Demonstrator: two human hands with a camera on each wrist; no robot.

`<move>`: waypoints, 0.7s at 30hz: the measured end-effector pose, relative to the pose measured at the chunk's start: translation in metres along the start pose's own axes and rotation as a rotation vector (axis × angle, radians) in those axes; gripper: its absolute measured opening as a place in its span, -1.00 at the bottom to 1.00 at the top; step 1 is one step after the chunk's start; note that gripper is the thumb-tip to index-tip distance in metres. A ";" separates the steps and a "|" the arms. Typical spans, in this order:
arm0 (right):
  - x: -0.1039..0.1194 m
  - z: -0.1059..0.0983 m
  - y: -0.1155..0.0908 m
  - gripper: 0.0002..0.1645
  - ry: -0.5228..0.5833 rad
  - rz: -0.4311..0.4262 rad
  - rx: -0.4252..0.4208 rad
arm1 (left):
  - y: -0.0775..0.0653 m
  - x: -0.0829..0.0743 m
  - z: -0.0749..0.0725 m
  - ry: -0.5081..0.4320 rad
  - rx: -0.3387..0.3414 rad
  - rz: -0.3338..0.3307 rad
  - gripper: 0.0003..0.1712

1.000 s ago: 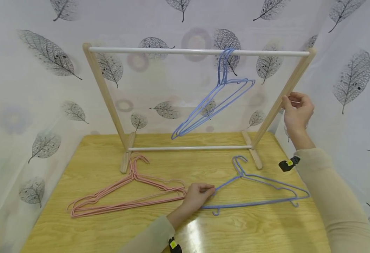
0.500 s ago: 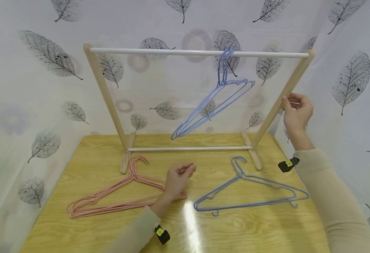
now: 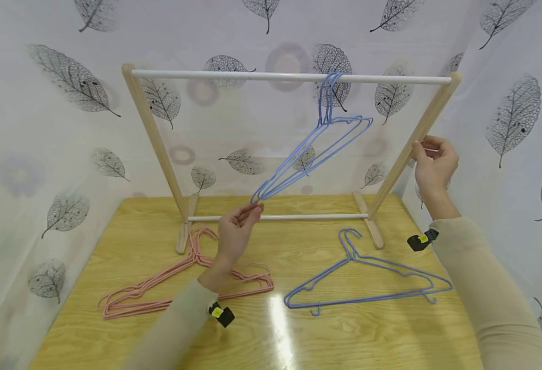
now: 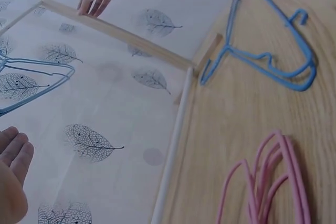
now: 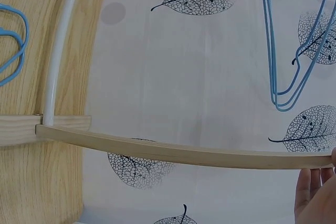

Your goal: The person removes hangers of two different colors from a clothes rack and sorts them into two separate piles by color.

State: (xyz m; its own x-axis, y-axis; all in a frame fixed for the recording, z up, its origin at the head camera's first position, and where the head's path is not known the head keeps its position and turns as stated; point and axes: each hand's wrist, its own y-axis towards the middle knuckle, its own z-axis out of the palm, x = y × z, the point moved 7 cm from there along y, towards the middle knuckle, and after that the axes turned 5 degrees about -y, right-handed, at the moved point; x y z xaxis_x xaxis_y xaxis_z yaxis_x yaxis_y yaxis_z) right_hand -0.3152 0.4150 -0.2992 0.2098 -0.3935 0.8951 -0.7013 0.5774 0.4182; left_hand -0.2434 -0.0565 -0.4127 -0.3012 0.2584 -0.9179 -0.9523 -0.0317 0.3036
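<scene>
Several blue hangers [image 3: 311,145] hang by their hooks from the white top rail [image 3: 252,76] of a small wooden-framed clothes rack. My left hand [image 3: 235,231] is raised with its fingertips right at the low left corner of these hangers. Its fingers [image 4: 20,156] are loosely bent in the left wrist view. At the rack's right side, my right hand [image 3: 436,164] holds the wooden post [image 3: 398,149] between thumb and fingers. Other blue hangers [image 3: 368,299] lie on the table at the right. A stack of pink hangers [image 3: 150,279] lies at the left, partly behind my left forearm.
The rack stands on wooden feet [image 3: 375,234] at the back of the wood-grain table [image 3: 345,339], with a white lower bar [image 3: 299,217] between them. Leaf-printed sheeting [image 3: 58,154] surrounds the table at the back and sides.
My left hand has left the blue hangers on the table, passed over the pink ones and risen up to the hanging blue hangers. The right hand stays on the post.
</scene>
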 end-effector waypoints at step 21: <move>0.001 0.000 0.000 -0.87 0.002 -0.010 -0.007 | 0.053 -0.031 0.006 0.069 0.106 0.058 -0.65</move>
State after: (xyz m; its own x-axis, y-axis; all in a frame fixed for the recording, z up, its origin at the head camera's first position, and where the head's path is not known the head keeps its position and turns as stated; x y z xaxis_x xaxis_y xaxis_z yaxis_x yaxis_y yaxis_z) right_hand -0.3148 0.4150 -0.2979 0.2187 -0.3977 0.8911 -0.6944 0.5782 0.4285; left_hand -0.2837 -0.0603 -0.3665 -0.3614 0.1921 -0.9124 -0.9239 0.0584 0.3782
